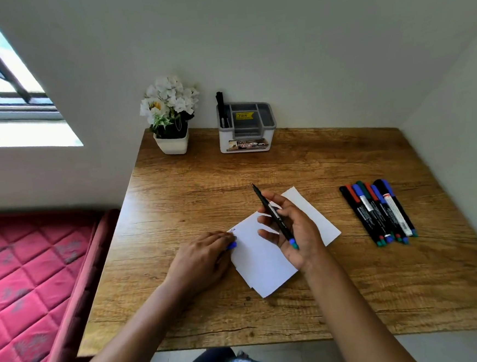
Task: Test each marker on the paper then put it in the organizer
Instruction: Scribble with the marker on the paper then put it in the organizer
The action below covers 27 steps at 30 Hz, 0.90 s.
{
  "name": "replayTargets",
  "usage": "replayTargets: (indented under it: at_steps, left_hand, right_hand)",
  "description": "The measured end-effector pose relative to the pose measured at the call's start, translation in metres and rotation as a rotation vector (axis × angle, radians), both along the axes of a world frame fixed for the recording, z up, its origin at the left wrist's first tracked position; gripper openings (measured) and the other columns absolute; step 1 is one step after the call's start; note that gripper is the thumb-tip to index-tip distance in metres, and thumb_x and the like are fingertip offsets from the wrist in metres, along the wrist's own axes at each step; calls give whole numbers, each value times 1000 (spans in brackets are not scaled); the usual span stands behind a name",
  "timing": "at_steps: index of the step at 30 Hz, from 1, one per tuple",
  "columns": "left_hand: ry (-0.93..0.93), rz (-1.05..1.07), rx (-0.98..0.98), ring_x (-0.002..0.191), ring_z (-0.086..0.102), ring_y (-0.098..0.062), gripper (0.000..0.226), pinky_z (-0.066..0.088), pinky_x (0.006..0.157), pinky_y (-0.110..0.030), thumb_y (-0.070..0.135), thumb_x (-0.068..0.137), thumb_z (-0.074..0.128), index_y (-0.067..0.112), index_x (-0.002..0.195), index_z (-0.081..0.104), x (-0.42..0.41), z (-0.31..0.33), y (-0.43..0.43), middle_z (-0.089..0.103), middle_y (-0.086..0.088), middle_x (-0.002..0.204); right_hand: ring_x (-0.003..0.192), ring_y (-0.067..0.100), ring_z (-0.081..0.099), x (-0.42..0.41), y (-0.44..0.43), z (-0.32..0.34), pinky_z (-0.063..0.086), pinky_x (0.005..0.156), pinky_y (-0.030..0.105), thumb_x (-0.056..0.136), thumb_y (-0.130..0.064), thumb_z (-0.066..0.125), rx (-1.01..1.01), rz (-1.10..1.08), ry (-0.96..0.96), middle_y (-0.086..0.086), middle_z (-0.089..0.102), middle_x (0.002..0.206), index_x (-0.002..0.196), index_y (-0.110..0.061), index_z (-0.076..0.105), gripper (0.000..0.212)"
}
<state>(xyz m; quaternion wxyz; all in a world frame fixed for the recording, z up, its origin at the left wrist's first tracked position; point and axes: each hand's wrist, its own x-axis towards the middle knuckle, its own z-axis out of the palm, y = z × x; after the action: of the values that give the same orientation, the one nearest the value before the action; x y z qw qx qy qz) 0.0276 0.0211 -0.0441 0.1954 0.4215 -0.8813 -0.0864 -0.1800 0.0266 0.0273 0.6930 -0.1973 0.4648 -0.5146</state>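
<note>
A white pot of artificial flowers (170,114) stands at the far left corner of the wooden table (192,184), out of the working area. Nearer, the left hand (203,258) rests on the left edge of the paper (263,261), apparently to pin the sheet down. Its fingertips pinch a blue cap (232,245), probably kept ready for re-closing. A small scribble (232,230) sits at the paper's far left corner, too small to read.

Against the far wall stands the organizer (242,137), with one black marker (221,108) upright in its left compartment. Its yellow sticker (244,115) looks like a price tag, but the print is illegible. On the front label (247,145) only something like "OP" can be made out.

The right hand (292,228) holds an uncapped marker (273,215) above the paper. Thumb and upper fingers close round the barrel while the lower fingers hang loose. The tip points up and away, off the sheet, so the test stroke looks either finished or not yet begun.

Well to the right, the remaining markers (378,212) lie side by side in easy reach. Their barrel printing cannot be read.
</note>
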Motion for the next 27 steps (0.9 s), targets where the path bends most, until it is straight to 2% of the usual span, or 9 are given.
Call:
replayTargets:
  at_steps: [5, 10, 12, 14, 16, 19, 22, 24, 27]
  left_hand:
    - [-51, -16, -39, 106, 65, -17, 41, 50, 89, -31, 32, 88, 43, 14, 113, 70, -3, -7, -2, 69, -2, 115]
    - [-38, -2, -36, 111, 62, -16, 41, 42, 99, -32, 33, 91, 42, 14, 117, 67, -3, -10, -3, 66, -2, 119]
    - [-38, -3, -30, 111, 62, -16, 41, 42, 99, -32, 33, 90, 42, 14, 117, 67, -3, -10, -2, 66, -2, 120]
    - [-40, -5, -18, 112, 61, -15, 41, 43, 99, -33, 34, 90, 42, 15, 118, 67, -4, -10, -3, 65, -2, 121]
    - [-39, -2, -7, 113, 61, -15, 41, 46, 99, -34, 35, 90, 44, 15, 118, 67, -3, -11, -2, 65, -2, 122]
    - [-47, -1, -3, 115, 59, -13, 42, 47, 99, -34, 37, 91, 44, 16, 119, 67, -3, -11, -1, 64, -1, 123]
    - [-52, 0, -8, 115, 59, -12, 43, 46, 99, -33, 39, 90, 44, 17, 119, 67, -3, -11, -2, 63, -1, 124]
    - [-51, -1, -8, 116, 58, -12, 43, 46, 99, -32, 40, 90, 45, 18, 120, 66, -2, -12, -2, 63, 0, 124]
    - [-45, -3, -13, 118, 57, -11, 44, 45, 100, -32, 40, 91, 44, 18, 122, 65, -2, -15, -2, 61, 0, 126]
  right_hand:
    - [64, 12, 61, -3, -4, -9, 58, 55, 29, 96, -6, 35, -41, 86, 162, 4, 61, 80, 107, -17, 67, 36]
    - [74, 14, 67, -5, -5, -16, 58, 52, 28, 100, -12, 32, -119, 59, -64, 5, 67, 89, 110, -15, 67, 36]
    - [83, 14, 68, -6, -7, -21, 58, 53, 28, 99, -9, 36, -170, 47, -56, 4, 70, 96, 111, -17, 66, 33]
    - [75, 12, 65, -4, -9, -26, 52, 48, 23, 94, -5, 49, -240, 51, 163, 2, 68, 88, 106, -17, 66, 23]
    - [58, 9, 54, 1, -12, -32, 41, 44, 19, 89, -11, 62, -283, 55, 450, 1, 60, 68, 89, -15, 64, 4]
    - [46, 8, 50, 8, -15, -40, 41, 45, 19, 89, -18, 64, -286, 31, 654, 2, 54, 54, 80, -11, 62, 12]
    - [62, 14, 67, 12, -20, -44, 55, 56, 24, 89, -11, 63, -298, 104, 677, 5, 68, 68, 87, -14, 65, 4]
    - [80, 13, 70, 12, -21, -50, 59, 68, 28, 86, -8, 65, -297, 163, 743, 0, 71, 82, 86, -20, 67, 12]
    - [78, 8, 64, 13, -21, -57, 59, 68, 31, 82, -4, 67, -317, 197, 865, -7, 66, 81, 80, -20, 65, 16]
